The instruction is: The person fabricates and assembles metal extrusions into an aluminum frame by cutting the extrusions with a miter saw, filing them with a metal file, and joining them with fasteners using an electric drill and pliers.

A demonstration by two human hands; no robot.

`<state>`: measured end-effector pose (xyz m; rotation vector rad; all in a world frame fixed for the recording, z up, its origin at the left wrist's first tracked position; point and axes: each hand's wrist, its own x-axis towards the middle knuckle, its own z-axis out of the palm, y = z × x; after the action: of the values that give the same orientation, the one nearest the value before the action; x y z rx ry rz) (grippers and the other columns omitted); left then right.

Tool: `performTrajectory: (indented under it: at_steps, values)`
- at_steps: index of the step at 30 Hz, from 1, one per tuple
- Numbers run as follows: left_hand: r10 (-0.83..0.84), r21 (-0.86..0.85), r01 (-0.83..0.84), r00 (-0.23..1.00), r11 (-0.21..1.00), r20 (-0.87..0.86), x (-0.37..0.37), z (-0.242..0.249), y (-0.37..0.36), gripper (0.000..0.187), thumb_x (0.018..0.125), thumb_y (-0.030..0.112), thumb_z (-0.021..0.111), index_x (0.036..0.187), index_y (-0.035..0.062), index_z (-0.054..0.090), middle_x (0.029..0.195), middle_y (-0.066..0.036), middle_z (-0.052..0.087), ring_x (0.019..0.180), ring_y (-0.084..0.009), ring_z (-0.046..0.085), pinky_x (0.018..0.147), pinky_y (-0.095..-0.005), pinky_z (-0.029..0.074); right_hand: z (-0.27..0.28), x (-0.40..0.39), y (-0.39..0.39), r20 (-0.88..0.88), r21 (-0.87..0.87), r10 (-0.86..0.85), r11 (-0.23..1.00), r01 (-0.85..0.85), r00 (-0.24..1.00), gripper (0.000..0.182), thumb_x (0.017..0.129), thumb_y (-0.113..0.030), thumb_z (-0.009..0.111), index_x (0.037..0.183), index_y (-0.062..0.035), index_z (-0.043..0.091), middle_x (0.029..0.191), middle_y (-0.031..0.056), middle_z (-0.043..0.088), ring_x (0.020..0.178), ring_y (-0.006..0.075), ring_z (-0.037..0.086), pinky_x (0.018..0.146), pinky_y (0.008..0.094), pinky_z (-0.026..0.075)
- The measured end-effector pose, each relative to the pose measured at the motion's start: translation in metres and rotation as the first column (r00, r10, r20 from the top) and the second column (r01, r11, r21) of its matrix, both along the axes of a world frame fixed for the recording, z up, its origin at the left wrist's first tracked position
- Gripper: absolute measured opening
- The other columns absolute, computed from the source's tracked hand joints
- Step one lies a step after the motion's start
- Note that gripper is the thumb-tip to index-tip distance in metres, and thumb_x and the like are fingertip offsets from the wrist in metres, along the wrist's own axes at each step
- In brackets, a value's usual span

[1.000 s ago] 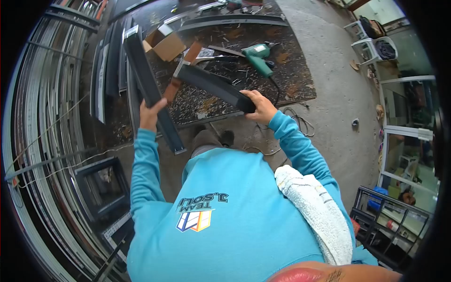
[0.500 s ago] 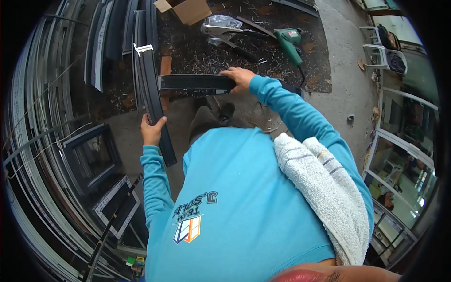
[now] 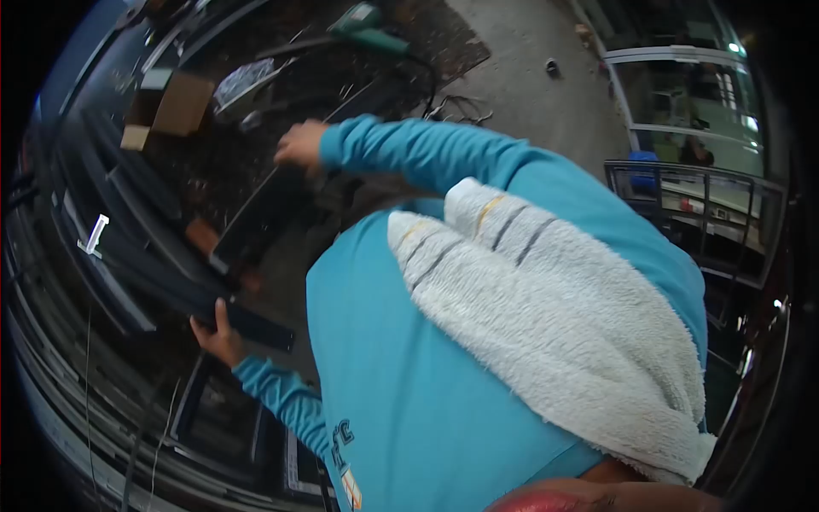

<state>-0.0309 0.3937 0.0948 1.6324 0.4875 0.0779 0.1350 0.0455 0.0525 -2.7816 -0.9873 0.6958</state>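
Note:
My left hand [image 3: 222, 343] grips a long dark metal profile [image 3: 260, 328] from its near side, thumb and a finger apart around it. A bright white end [image 3: 96, 235] shows at the profile's far tip. My right hand [image 3: 303, 143] has its fingers curled over a second dark profile [image 3: 256, 212], which meets the first at an angle. The palm side of that hand is hidden. Beneath the joint lies a reddish-brown wooden strip [image 3: 203, 235].
An open cardboard box [image 3: 185, 104], a clear plastic bag [image 3: 243, 81] and a green power drill [image 3: 368, 32] lie on the dark worktop. More long profiles are stacked at the left. A white towel [image 3: 546, 307] hangs over my shoulder. Framed glass panels [image 3: 691, 94] stand at the right.
The view has turned and tilted, so the profiles and worktop appear farther left and rotated. Both hands stay on their profiles, and the scene looks darker.

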Motion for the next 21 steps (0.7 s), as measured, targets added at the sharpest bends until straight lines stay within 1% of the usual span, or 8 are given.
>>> performTrajectory:
  at_steps: [3, 4, 7, 10, 13, 15, 17, 21]
  values:
    - [0.046, 0.031, -0.046, 0.999, 0.998, 0.016, 0.007, 0.0, 0.004, 0.035, 0.082, 0.008, 0.075, 0.11, -0.0039, 0.058, 0.101, -0.01, 0.065, 0.087, -0.0174, 0.062, 0.077, -0.0292, 0.051, 0.01, 0.02, -0.042, -0.014, 0.009, -0.088, 0.996, 0.088, 0.996, 0.075, 0.057, -0.026, 0.083, 0.128, -0.024, 0.057, 0.123, 0.0089, 0.057, 0.119, 0.0347, 0.052, 0.097, 0.0485, 0.045]
    - [0.058, 0.013, -0.058, 0.997, 0.998, 0.059, 0.011, 0.006, 0.001, 0.034, 0.083, 0.008, 0.075, 0.11, -0.0037, 0.058, 0.101, -0.01, 0.065, 0.087, -0.0176, 0.062, 0.077, -0.0292, 0.051, -0.001, 0.028, -0.055, 0.01, -0.087, -0.069, 0.994, 0.069, 0.998, 0.077, 0.062, -0.03, 0.081, 0.134, -0.0278, 0.052, 0.128, 0.0082, 0.055, 0.122, 0.0326, 0.051, 0.098, 0.0484, 0.045]
    - [0.136, -0.03, -0.133, 0.967, 0.991, 0.217, 0.029, 0.026, -0.013, 0.035, 0.082, 0.007, 0.076, 0.111, -0.0036, 0.058, 0.1, -0.011, 0.065, 0.086, -0.0175, 0.063, 0.076, -0.0292, 0.052, 0.006, 0.037, -0.084, 0.033, -0.163, -0.068, 0.984, 0.073, 0.997, 0.074, 0.064, -0.024, 0.08, 0.132, -0.0285, 0.051, 0.126, 0.0075, 0.054, 0.121, 0.0323, 0.051, 0.097, 0.0483, 0.044]
    - [0.216, -0.023, -0.229, 0.873, 0.973, 0.438, 0.056, 0.064, -0.044, 0.035, 0.081, 0.008, 0.078, 0.107, -0.0046, 0.059, 0.098, -0.012, 0.065, 0.085, -0.0178, 0.063, 0.075, -0.0298, 0.053, 0.008, 0.035, -0.094, 0.077, -0.149, -0.04, 0.987, 0.051, 0.996, 0.076, 0.065, -0.023, 0.079, 0.134, -0.0275, 0.048, 0.125, 0.0092, 0.054, 0.119, 0.0336, 0.051, 0.099, 0.0478, 0.043]
    - [0.241, -0.004, -0.299, 0.76, 0.954, 0.604, 0.083, 0.093, -0.072, 0.035, 0.078, 0.008, 0.08, 0.104, -0.0058, 0.061, 0.095, -0.012, 0.066, 0.083, -0.0171, 0.064, 0.074, -0.0294, 0.054, -0.006, 0.032, -0.094, 0.243, -0.106, -0.027, 0.993, 0.055, 0.97, 0.075, 0.067, -0.024, 0.078, 0.135, -0.0254, 0.047, 0.128, 0.0123, 0.052, 0.12, 0.0337, 0.05, 0.1, 0.0476, 0.042]
    - [0.232, 0.033, -0.335, 0.716, 0.942, 0.659, 0.098, 0.09, -0.082, 0.036, 0.077, 0.009, 0.081, 0.102, -0.0063, 0.061, 0.093, -0.012, 0.066, 0.082, -0.0164, 0.064, 0.075, -0.0287, 0.055, 0.005, 0.036, -0.08, 0.19, 0.148, -0.008, 0.989, -0.02, 0.982, 0.073, 0.069, -0.024, 0.076, 0.136, -0.0214, 0.047, 0.129, 0.0147, 0.05, 0.121, 0.0353, 0.048, 0.101, 0.0479, 0.042]
    - [0.205, 0.101, -0.364, 0.709, 0.926, 0.675, 0.109, 0.082, -0.091, 0.036, 0.076, 0.01, 0.082, 0.101, -0.0066, 0.061, 0.092, -0.011, 0.067, 0.081, -0.0161, 0.064, 0.075, -0.028, 0.055, 0.019, 0.04, -0.056, 0.115, 0.469, 0.012, 0.881, -0.065, 0.993, 0.068, 0.072, -0.022, 0.075, 0.135, -0.0196, 0.049, 0.126, 0.0146, 0.052, 0.119, 0.0355, 0.05, 0.1, 0.0469, 0.043]
    - [0.257, 0.032, -0.451, 0.563, 0.892, 0.785, 0.128, 0.079, -0.136, 0.038, 0.077, 0.011, 0.082, 0.102, -0.0061, 0.059, 0.095, -0.012, 0.067, 0.08, -0.0159, 0.065, 0.075, -0.028, 0.057, 0.038, 0.054, -0.014, -0.008, 0.633, 0.028, 0.774, -0.017, 1.0, 0.055, 0.076, -0.02, 0.071, 0.128, -0.0168, 0.054, 0.119, 0.0145, 0.056, 0.112, 0.0345, 0.056, 0.098, 0.0443, 0.045]
